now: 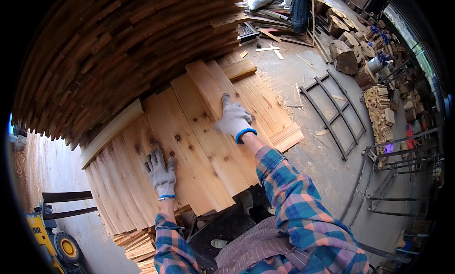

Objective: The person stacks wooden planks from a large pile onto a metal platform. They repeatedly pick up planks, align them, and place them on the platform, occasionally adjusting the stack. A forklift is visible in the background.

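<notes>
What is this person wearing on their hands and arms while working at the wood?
Both hands wear light grey knitted work gloves with blue-edged cuffs: the left hand and the right hand match. Both arms are in long sleeves of a plaid shirt checked in blue, teal and salmon pink, reaching down to the wrists just short of the glove cuffs.

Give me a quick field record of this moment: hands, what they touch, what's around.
left hand: grey knit glove, flat on pale knotty wooden boards, fingers spread
right hand: grey knit glove with blue cuff, palm down on the same board layer, farther out
behind boards: tall stack of darker brown planks
right of boards: black metal frame lying on the concrete floor
lower left: yellow forklift
</notes>
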`<state>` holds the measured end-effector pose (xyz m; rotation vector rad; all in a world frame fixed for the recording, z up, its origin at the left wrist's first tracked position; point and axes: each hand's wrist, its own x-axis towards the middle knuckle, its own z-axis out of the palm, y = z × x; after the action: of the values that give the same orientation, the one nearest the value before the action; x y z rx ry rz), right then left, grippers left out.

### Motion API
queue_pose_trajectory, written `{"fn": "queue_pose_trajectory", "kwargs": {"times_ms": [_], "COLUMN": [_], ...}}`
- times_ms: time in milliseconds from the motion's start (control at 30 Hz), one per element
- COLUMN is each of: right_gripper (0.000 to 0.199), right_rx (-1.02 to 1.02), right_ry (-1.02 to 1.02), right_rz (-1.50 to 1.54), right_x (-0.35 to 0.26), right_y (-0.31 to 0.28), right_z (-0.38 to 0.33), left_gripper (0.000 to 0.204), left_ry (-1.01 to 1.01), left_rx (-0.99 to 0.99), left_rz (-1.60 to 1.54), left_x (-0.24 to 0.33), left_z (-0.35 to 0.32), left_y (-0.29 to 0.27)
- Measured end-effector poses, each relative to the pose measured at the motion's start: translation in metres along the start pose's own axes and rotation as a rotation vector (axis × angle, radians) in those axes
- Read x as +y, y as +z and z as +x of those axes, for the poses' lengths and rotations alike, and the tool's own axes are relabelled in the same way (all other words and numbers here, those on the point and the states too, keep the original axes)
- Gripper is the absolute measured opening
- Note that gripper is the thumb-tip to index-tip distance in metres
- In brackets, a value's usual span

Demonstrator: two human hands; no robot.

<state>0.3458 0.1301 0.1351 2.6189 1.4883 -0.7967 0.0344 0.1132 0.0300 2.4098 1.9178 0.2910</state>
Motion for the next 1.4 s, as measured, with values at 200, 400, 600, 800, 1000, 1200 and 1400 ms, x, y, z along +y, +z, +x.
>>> {"fn": "queue_pose_trajectory", "kwargs": {"times_ms": [200, 400, 600, 800, 1000, 1200, 1400], "right_gripper": [0.110, 0.107, 0.097, 0.064, 0.053, 0.050, 0.039], "right_rx": [0.070, 0.132, 0.154, 0.234, 0.284, 0.499, -0.392], "right_ry": [0.101, -0.008, 0.041, 0.058, 0.172, -0.051, 0.131], "right_rz": [0.015, 0.084, 0.069, 0.120, 0.305, -0.157, 1.084], "right_x": [0.092, 0.116, 0.131, 0.154, 0.155, 0.133, 0.202], "right_y": [-0.040, -0.022, -0.044, -0.027, -0.031, -0.026, 0.041], "right_z": [0.034, 0.065, 0.070, 0.106, 0.162, 0.086, -0.153], "left_gripper": [0.069, 0.068, 0.067, 0.067, 0.066, 0.059, 0.065], "left_ry": [0.002, 0.011, -0.008, -0.008, 0.018, -0.031, -1.021], "left_rx": [-0.020, -0.042, -0.049, -0.044, -0.024, -0.005, -0.548], "left_rz": [-0.004, 0.053, 0.021, 0.043, 0.029, -0.285, -1.750], "left_x": [-0.002, 0.001, 0.002, 0.004, 0.009, 0.000, 0.051], "left_z": [0.000, 0.003, 0.002, 0.000, 0.006, -0.018, -0.221], "left_y": [-0.001, -0.004, -0.009, -0.004, -0.010, -0.021, -0.081]}}
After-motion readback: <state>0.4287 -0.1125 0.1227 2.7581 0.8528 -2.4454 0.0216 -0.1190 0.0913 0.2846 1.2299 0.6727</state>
